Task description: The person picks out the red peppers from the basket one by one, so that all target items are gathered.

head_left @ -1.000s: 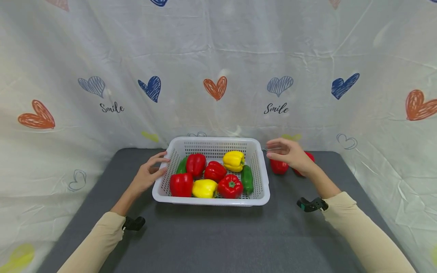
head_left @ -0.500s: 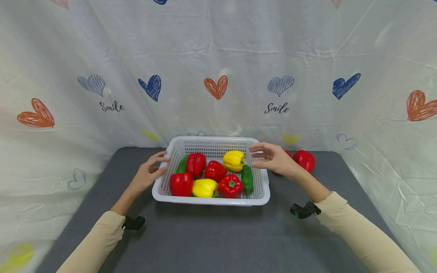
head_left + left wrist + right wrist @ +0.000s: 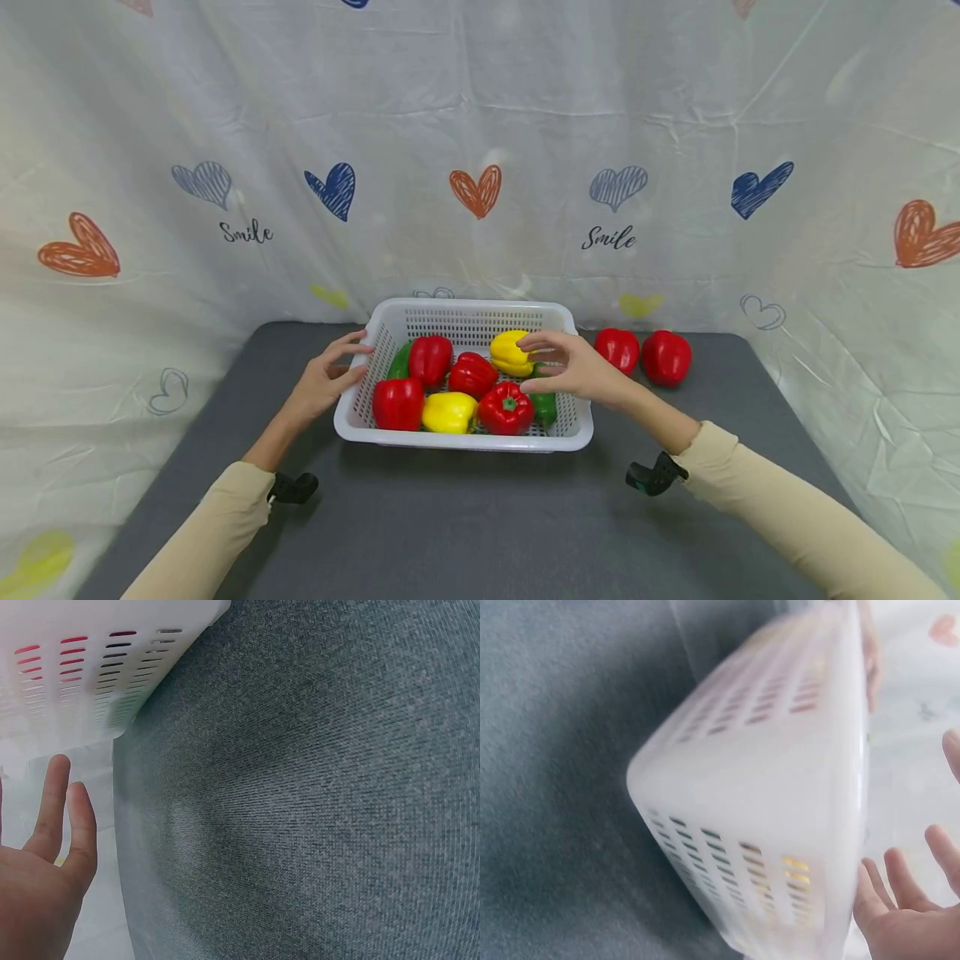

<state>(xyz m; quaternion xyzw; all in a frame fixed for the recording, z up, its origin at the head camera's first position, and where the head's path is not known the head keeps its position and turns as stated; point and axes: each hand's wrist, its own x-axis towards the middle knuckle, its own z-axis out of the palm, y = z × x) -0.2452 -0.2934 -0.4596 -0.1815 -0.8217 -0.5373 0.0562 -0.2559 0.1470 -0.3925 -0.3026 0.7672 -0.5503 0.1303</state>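
A white plastic basket (image 3: 465, 444) holds several red bell peppers (image 3: 398, 405), two yellow bell peppers (image 3: 450, 413) and two green vegetables (image 3: 543, 409), one at each side. My left hand (image 3: 324, 382) is at the basket's left rim, fingers loosely bent; whether they touch it I cannot tell. Over the right part of the basket hovers my right hand (image 3: 573, 365), holding nothing, fingers spread apart from the thumb. It partly hides the back yellow pepper (image 3: 510, 353) and the right green vegetable. In the right wrist view, that hand (image 3: 911, 915) appears beside the basket's rim.
Two red bell peppers (image 3: 666, 358) lie on the dark grey table (image 3: 465, 525) to the right of the basket. A pale curtain (image 3: 480, 125) printed with hearts hangs close behind the table and along its sides.
My right hand has moved left, from above the two loose red peppers to over the basket, uncovering those peppers. The left hand and the basket have stayed in place.
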